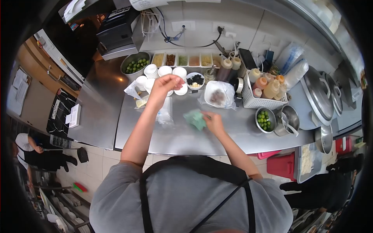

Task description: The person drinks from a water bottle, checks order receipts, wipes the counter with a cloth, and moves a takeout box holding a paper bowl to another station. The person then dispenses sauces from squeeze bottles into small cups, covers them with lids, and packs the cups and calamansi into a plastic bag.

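Observation:
In the head view my right hand grips a green cloth, crumpled on the steel counter. My left hand is raised over the counter, its fingers curled together; whatever they may hold is too small to make out. Below and behind that hand stand stacks of white cups or lids, partly hidden by it. A clear plastic bag lies beside my left forearm. To the right of the left hand is a white bowl with dark and pale pieces in it. Past the cloth, a white container sits in a plastic bag.
Limes fill a metal bowl at right and another bowl at back left. A white basket holds sauce bottles. Topping trays line the wall. A person stands at right; another person is at far left.

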